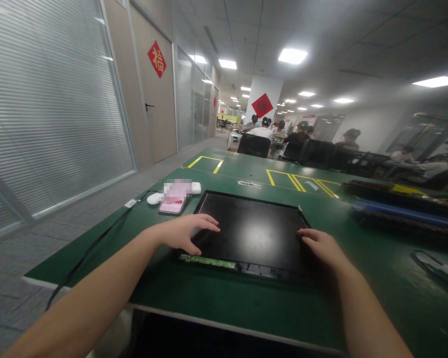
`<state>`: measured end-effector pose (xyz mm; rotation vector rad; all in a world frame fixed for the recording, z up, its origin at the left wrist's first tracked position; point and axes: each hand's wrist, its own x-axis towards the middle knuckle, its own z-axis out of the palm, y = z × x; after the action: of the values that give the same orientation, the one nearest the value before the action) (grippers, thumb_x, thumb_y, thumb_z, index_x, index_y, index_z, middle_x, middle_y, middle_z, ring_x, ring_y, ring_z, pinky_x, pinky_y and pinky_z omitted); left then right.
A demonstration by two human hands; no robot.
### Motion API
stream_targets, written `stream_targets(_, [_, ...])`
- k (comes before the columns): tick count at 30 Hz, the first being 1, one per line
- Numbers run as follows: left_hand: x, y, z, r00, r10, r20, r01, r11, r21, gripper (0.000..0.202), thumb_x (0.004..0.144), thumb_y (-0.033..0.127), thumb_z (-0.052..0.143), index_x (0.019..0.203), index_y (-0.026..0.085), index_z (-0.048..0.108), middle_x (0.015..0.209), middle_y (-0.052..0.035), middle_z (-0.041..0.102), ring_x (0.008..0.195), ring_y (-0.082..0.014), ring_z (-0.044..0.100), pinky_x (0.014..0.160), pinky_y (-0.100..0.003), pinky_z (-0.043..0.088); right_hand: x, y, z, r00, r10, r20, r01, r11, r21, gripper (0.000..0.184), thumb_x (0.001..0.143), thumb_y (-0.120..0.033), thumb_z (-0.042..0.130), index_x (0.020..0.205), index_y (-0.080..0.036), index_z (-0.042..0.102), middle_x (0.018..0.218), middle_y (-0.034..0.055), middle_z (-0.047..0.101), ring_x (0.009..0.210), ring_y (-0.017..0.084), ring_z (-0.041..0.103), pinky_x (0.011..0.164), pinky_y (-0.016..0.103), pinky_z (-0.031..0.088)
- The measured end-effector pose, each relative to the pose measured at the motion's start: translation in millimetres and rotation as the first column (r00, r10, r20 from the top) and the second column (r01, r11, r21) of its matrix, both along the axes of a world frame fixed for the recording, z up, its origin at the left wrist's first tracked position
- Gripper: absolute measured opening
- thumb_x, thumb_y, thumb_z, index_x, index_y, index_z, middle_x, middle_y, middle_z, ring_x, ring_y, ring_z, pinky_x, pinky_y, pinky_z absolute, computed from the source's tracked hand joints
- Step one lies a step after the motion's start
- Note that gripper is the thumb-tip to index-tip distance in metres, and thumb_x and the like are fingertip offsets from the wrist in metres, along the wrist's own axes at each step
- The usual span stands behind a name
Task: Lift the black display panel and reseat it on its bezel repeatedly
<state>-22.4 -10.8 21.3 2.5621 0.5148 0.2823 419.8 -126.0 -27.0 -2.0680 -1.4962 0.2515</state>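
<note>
A black flat display panel lies face up on the green table in front of me. Along its near edge runs a green circuit board strip, with a dark strip continuing to the right. My left hand is over the panel's left side, fingers stretched and thumb apart, holding nothing. At the right edge of the panel is my right hand; its thumb and index finger come close together at the rim. Whether they pinch the edge or only touch it, I cannot tell.
Left of the panel lie a phone, a white computer mouse and a black cable. Dark panels are stacked at the right. Yellow tape outlines mark the far tabletop. Several people sit beyond the black chairs.
</note>
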Motion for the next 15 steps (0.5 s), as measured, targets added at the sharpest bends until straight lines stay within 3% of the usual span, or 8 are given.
stream_targets(15, [1.5,-2.6,0.2,1.000,0.004,0.010,-0.003,1.000,-0.022,0.066,0.064,0.020,0.076,0.128,0.027,0.061,0.140,-0.0065,0.054,0.126,-0.0280,0.052,0.108,-0.038,0.038,1.9,0.5,0.5,1.000,0.008,-0.015,-0.008,1.000,-0.026,0.032,0.071,-0.032,0.055,0.094,-0.025,0.077,0.107,0.0027,0.073,0.109,0.025,0.063,0.097,0.034,0.046])
